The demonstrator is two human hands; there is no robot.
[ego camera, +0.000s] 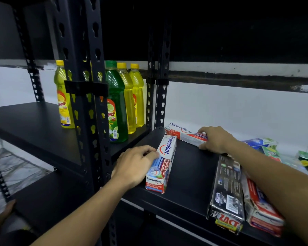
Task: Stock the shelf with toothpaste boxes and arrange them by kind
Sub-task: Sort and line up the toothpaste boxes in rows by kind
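Note:
A white, red and blue Pepsodent box stands on its long edge on the black shelf, pointing front to back. My left hand grips its left side. Farther back a second Pepsodent box lies crosswise near the wall, and my right hand rests on its right end. A black Zact box and a red and white box lie side by side at the shelf's front right, partly under my right forearm.
Yellow and green dish-soap bottles stand on the neighbouring shelf to the left, behind the black perforated uprights. More blue and green boxes lie at the far right by the white wall. A lower shelf shows below.

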